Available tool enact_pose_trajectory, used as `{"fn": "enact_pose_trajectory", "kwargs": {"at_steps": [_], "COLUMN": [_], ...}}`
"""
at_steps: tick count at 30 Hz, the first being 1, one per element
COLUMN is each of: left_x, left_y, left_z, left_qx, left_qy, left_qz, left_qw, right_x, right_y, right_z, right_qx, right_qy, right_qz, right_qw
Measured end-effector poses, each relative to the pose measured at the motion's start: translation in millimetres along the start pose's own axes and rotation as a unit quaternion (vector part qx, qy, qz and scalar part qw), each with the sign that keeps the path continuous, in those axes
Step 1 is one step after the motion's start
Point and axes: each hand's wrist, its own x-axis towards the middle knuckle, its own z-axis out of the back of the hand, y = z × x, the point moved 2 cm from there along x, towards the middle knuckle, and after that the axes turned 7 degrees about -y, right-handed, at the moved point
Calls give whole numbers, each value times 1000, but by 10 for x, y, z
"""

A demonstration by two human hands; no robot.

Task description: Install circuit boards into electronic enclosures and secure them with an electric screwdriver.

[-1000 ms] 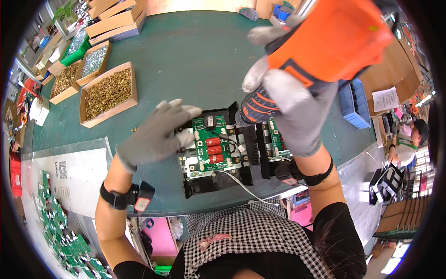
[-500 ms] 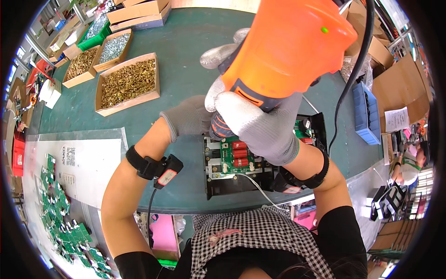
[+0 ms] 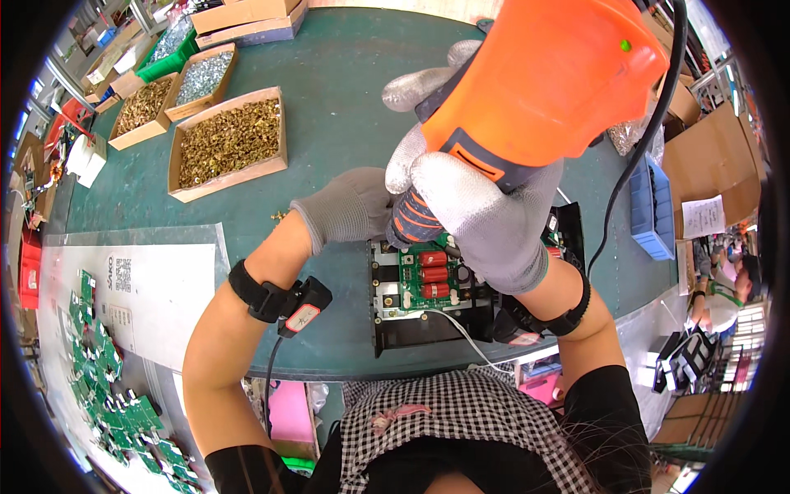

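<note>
Boldly orange, dark-trimmed power driver [image 3: 547,82]; right fingers [image 3: 414,90] curled round it; left fingers [image 3: 374,196] bent, hold unclear.

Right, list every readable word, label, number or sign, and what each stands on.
White sheet: legible lettering beside a square code, not copied here.
Left wrist label: too small to read.
Right wrist label: too blurred.
Paper on brown cardboard: lines too small.
Red cylinders on green circuit board: tiny marks, unreadable.

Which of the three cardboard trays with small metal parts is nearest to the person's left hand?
The largest tray, filled with gold-coloured parts, is nearest the left hand. The smaller gold-filled tray and the silver-filled tray both lie farther off.
</note>
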Motion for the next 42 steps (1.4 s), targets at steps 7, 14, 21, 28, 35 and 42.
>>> {"fn": "enact_pose_trajectory", "kwargs": {"at_steps": [7,14,21,28,35,42], "left_x": [-3,-31,-215,-174,-21,221], "left_y": [63,106,350,-664,-1098,-1376], "left_z": [-54,-56,-88,443,373,26], "left_qx": [45,-258,-113,11,120,128], "left_qy": [-1,-29,-19,-77,-59,-12], "left_qz": [-52,49,36,69,-61,-155], "left_qw": [998,964,993,995,989,980], "right_x": [-37,-51,-14,232,-17,-776], "right_y": [-69,-134,314,943,1114,1056], "right_z": [-3,-22,-12,798,1944,2712], "right_qx": [-138,-208,-67,-218,-553,-670], "right_qy": [-53,39,8,-116,24,88], "right_qz": [-20,105,-37,104,94,-280], "right_qw": [989,972,997,963,828,682]}}
